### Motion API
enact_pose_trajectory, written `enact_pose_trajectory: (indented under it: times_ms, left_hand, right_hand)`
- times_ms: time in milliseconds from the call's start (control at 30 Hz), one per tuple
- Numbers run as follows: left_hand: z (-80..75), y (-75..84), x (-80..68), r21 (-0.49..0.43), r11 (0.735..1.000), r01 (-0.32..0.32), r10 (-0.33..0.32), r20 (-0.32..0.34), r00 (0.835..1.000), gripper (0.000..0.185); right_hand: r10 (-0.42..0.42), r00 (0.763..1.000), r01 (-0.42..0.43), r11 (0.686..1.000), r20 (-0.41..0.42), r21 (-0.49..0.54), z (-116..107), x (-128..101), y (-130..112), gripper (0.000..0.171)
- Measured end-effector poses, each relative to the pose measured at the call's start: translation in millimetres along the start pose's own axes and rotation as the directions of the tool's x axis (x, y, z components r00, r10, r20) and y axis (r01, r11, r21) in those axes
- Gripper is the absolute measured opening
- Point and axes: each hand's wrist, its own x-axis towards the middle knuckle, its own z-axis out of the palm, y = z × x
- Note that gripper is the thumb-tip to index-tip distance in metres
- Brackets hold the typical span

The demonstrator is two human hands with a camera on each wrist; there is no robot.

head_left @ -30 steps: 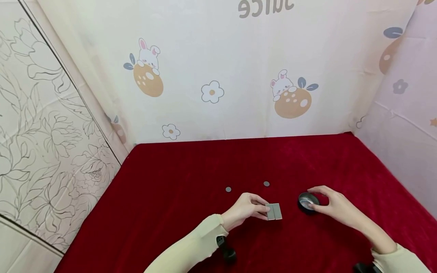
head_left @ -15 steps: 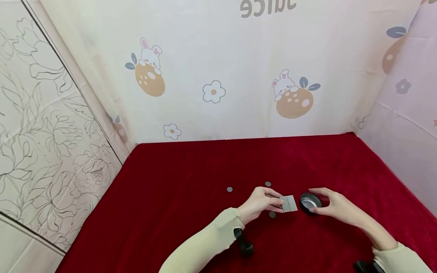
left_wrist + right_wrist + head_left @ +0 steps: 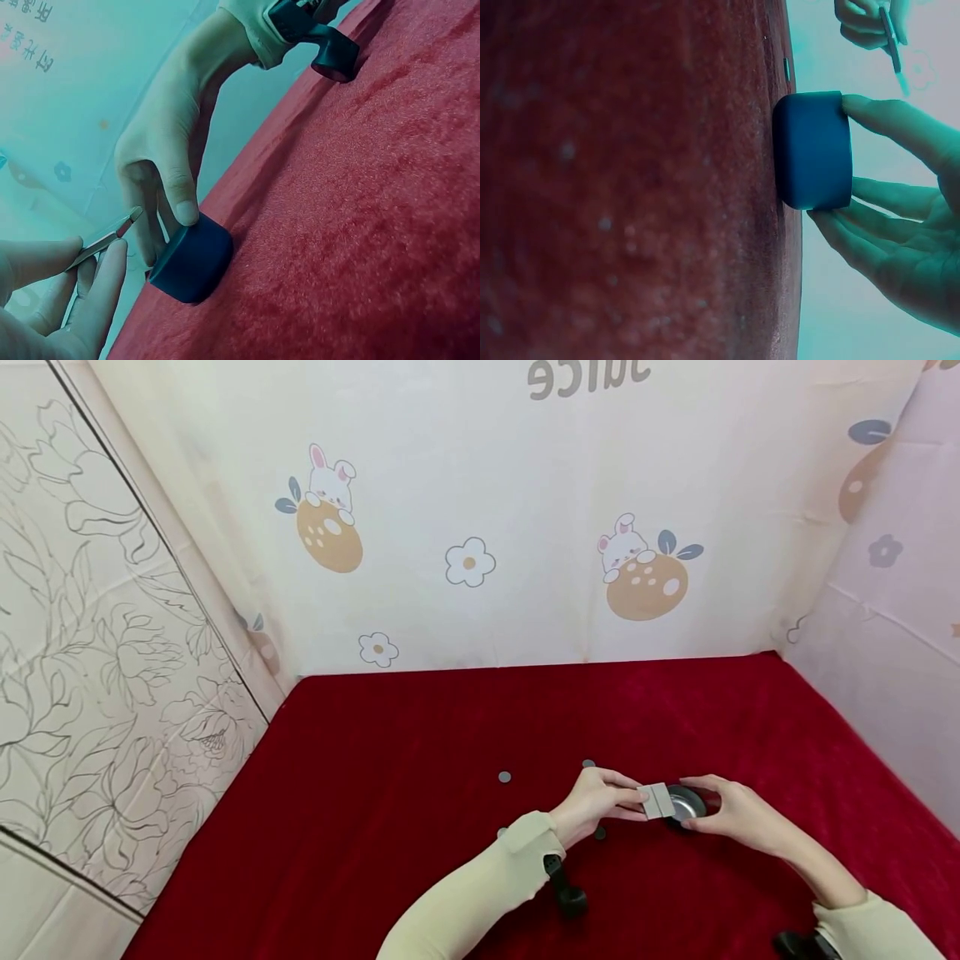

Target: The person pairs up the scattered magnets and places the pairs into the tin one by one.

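My left hand (image 3: 596,797) pinches a small flat grey square piece (image 3: 656,802) with a line across its face. In the left wrist view that flat piece (image 3: 103,240) shows thin and edge-on between thumb and fingers. It overlaps the left rim of a small round dark dish (image 3: 686,806) with a shiny silvery inside in the head view. My right hand (image 3: 742,814) holds this dish at its rim, thumb on one side and fingers on the other. In the right wrist view the dish (image 3: 814,150) stands upright on the red cloth with smooth, rounded sides.
Small grey discs lie on the red cloth (image 3: 405,735): one disc (image 3: 505,777) left of the left hand, another disc (image 3: 588,763) behind it, a third disc (image 3: 600,833) near its wrist. A printed curtain (image 3: 480,510) closes off the back.
My left hand has moved right with the flat grey piece, up to the dish. Discs on the cloth below that arm have come into view. The right hand stays at the dish.
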Motion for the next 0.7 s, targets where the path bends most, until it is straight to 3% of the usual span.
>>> enact_pose_trajectory:
  times_ms: [700]
  left_hand:
    - [25.4, -15.8, 24.8, -0.035, 0.999, 0.024, -0.029, -0.132, 0.991, 0.006]
  right_hand:
    - [0.047, 0.999, -0.047, 0.999, 0.002, 0.012, -0.3, 0.4, 1.5, 0.052]
